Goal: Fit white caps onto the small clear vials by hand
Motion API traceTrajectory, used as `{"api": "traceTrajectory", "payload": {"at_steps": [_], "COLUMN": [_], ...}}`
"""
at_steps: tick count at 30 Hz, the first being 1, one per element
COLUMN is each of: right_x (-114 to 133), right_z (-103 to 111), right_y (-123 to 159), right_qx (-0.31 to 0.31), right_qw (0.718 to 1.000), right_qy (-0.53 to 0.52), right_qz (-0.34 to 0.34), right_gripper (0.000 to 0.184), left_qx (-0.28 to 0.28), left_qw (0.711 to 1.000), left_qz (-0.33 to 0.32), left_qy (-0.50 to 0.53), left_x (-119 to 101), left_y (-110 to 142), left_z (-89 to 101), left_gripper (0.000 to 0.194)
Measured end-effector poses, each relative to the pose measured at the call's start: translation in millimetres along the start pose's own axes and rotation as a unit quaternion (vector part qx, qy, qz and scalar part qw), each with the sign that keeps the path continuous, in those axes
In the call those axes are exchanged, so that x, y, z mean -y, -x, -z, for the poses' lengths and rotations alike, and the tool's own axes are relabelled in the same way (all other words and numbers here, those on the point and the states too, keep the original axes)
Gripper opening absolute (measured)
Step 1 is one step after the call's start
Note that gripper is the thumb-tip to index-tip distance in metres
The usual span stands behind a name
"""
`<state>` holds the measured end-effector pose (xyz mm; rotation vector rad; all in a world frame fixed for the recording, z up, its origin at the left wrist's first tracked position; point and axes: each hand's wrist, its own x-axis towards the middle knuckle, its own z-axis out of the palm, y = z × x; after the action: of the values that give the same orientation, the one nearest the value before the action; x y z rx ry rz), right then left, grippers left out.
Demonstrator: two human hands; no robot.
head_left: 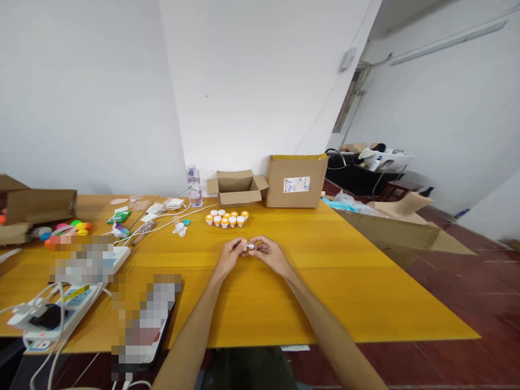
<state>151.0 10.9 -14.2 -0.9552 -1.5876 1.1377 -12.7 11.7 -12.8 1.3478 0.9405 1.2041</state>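
My left hand (231, 254) and my right hand (268, 252) meet over the middle of the yellow table (333, 281), fingers curled together around a small white and orange object (248, 246) that looks like one of the little capped bottles. A cluster of several small white bottles with orange caps (227, 218) stands on the table just beyond my hands. What exactly my fingers pinch is partly hidden.
An open small cardboard box (236, 187) and a larger closed box (296, 181) stand at the back by the wall, beside a clear water bottle (194, 186). Cables, a power strip (60, 311), coloured balls (73, 226) and cardboard clutter the left side.
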Motion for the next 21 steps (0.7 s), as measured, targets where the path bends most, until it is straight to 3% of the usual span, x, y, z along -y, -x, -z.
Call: {"api": "traceTrajectory", "payload": {"at_steps": [21], "right_x": [0.1], "right_z": [-0.8], "right_y": [-0.3], "right_qx": [0.006], "right_qw": [1.0], "right_qy": [-0.007], "right_qz": [0.012], "right_gripper": [0.031], "left_qx": [-0.005], "left_qw": [1.0], "left_qz": [0.003], "left_qy": [0.003], "left_x": [-0.1], "left_y": [0.4], "left_z": [0.5], "left_gripper": [0.039]}}
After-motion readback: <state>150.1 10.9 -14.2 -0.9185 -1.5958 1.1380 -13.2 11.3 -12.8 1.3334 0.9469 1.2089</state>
